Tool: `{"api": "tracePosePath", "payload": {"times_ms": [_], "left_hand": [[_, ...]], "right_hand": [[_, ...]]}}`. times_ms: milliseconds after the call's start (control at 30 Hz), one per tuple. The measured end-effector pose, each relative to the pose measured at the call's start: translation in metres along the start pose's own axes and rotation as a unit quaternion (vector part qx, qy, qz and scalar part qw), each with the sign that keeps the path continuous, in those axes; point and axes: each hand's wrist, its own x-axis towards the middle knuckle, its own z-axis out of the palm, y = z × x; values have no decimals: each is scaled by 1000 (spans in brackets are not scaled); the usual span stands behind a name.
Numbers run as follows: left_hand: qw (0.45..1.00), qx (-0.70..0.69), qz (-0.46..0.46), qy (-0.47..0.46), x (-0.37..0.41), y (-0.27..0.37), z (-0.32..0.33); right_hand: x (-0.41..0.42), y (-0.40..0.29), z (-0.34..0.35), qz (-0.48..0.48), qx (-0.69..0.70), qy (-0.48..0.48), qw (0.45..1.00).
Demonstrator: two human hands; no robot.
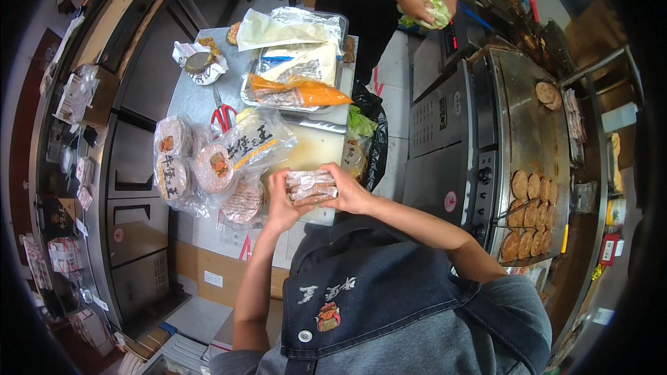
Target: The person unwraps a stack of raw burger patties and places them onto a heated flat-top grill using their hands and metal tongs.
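Between my left hand (284, 200) and my right hand (346, 190) is a stack of patties with film between them (311, 187), gripped at both sides above the near edge of a white cutting board (312, 148). Plastic bags of round patties (213, 166) lie just left of my hands. A knife (312, 122) rests across the board's far part. Beyond it, an orange piping bag (299, 92) lies on a tray (341, 70) with wrappers. Red-handled scissors (224, 117) and an opened paper wrapper with food (200, 62) are on the metal table (182, 94).
At the right, a griddle (526, 140) holds rows of browned patties (526, 213). A co-worker's hands (419, 8) hold lettuce (437, 8) at the top. A black plastic bag (378, 135) hangs beside the board. Steel cabinets (138, 208) stand left.
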Motion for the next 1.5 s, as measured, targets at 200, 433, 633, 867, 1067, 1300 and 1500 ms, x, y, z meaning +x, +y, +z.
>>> {"api": "tracePosePath", "payload": {"times_ms": [200,433,633,867,1067,1300,1500], "left_hand": [[993,75,77,-40,-1,-32,9],[991,-52,21,-123,10,-19,5],[969,-167,18,-179,38,100,59],[883,-292,-64,-360,113,233,217],[900,-255,-115,-334,137,268,321],[886,-206,-294,-295,158,215,347],[877,-202,-355,-254,173,219,361]], "right_hand": [[-5,18,18,-129,-116,45,984],[-6,12,-6,-89,-16,4,996],[-67,-27,-120,-37,65,45,996],[-205,-1,-278,111,433,226,865],[-382,27,-463,28,471,530,705],[-590,128,-661,27,304,839,451],[-658,203,-751,34,348,866,358]]}}
